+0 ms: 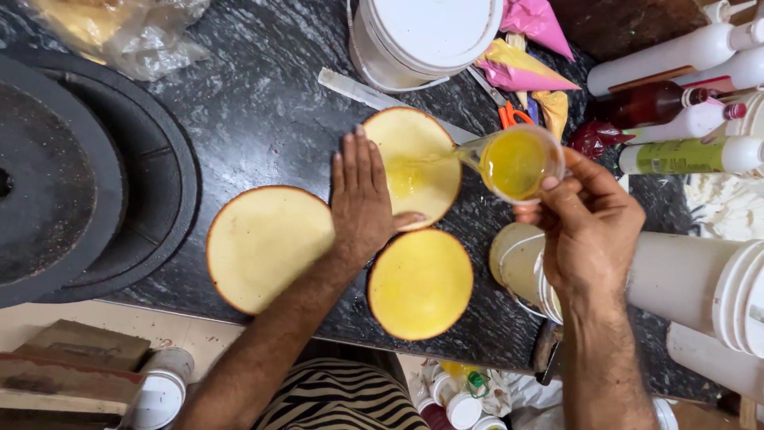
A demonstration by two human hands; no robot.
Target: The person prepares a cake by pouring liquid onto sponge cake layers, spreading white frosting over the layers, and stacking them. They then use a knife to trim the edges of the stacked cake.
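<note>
Three round yellow cake layers lie on the dark stone counter (263, 111). My left hand (362, 199) rests flat, fingers apart, between the large layer (263, 247) and the far layer (418, 163), its thumb touching that far layer. My right hand (589, 227) grips a clear measuring cup (516, 162) of yellow liquid, tipped so its spout pours a thin stream onto the far layer. The nearest layer (420, 283) sits at the counter's front edge and looks wet and deeper yellow.
A black round turntable (143, 183) fills the left. A white bucket (422, 36), a metal spatula (374, 95), pink and yellow piping bags (525, 68), orange-handled scissors (509, 111) and several squeeze bottles (684, 119) stand behind. White tubs (700, 287) crowd the right.
</note>
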